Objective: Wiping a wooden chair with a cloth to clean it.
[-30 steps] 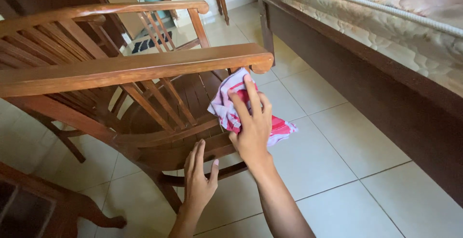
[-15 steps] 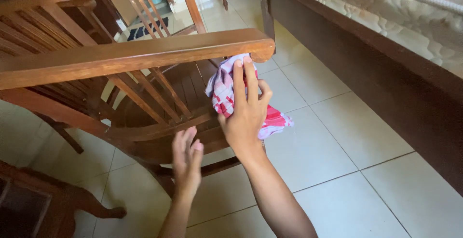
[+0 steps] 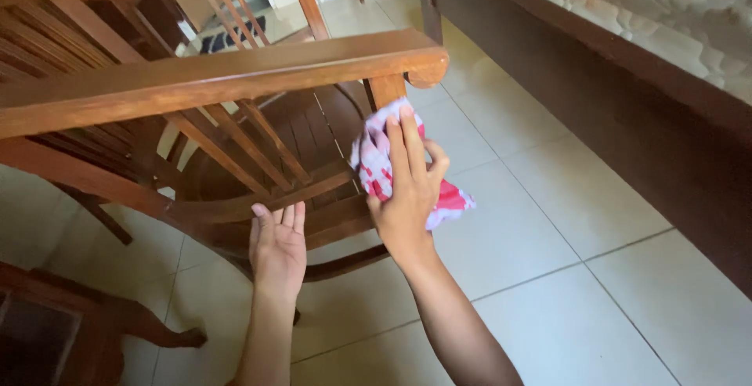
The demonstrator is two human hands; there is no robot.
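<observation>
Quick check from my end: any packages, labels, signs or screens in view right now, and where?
None in view: no package, label, sign or screen.
The only patterned thing is a red, pink and white cloth, crumpled, pressed by the right hand against the front leg of the wooden chair.
The left hand rests open on the chair's lower side rail.

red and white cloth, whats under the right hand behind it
The right hand presses the red and white cloth against the wooden chair. The cloth and hand cover that part of the chair.
</observation>
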